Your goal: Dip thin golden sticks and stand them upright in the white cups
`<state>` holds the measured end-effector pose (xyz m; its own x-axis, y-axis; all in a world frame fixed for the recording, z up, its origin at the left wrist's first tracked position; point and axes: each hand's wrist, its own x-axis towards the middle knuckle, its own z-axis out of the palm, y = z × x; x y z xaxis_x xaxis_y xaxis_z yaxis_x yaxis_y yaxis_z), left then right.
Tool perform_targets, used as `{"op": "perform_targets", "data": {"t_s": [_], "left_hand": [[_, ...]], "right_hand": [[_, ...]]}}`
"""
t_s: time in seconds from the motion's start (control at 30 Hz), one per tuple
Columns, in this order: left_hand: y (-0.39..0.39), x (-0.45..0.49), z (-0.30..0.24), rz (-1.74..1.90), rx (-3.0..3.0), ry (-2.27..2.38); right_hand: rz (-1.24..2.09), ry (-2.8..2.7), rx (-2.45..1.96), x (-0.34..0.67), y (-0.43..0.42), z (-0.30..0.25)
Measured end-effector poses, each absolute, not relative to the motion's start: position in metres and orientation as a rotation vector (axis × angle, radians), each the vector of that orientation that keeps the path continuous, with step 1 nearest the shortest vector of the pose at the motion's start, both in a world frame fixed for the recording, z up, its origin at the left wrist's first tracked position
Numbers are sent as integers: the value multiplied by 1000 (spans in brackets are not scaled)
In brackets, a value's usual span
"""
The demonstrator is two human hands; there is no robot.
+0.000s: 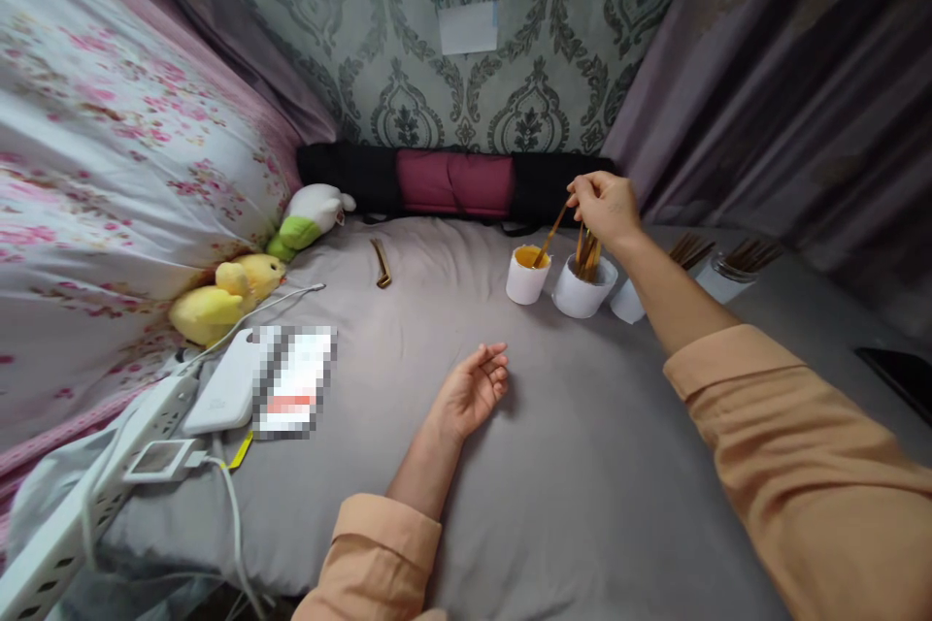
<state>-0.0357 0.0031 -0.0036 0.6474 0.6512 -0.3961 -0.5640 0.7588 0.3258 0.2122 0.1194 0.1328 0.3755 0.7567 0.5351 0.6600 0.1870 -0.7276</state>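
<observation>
Brown stick [551, 235], one: leaning up and right out of the white cup [527, 285], lower end inside the yellow-coloured mouth. Probably light, stiff, rather smooth; likely to snap under hard sideways bending. Best taken near the upper end, in a light pinch.

Right hand [606, 208], above and right of the white cup: fingertips closed in a pinch on the stick's upper end; contact with the bundled sticks [586, 262] below, impossible to tell.

Left hand [477, 388], nearer the wearer than the white cup: palm turned upward, fingers loosely half-curled, nothing held.

White jar [575, 299], just right of the white cup: bundled sticks inside.
</observation>
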Motion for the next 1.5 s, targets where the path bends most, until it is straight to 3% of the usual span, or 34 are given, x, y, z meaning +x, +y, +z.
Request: {"op": "perform_targets", "data": {"t_s": [1.5], "left_hand": [[3, -35, -1, 684, 194, 529]], "right_hand": [[428, -1517, -1689, 201, 133, 89]]}}
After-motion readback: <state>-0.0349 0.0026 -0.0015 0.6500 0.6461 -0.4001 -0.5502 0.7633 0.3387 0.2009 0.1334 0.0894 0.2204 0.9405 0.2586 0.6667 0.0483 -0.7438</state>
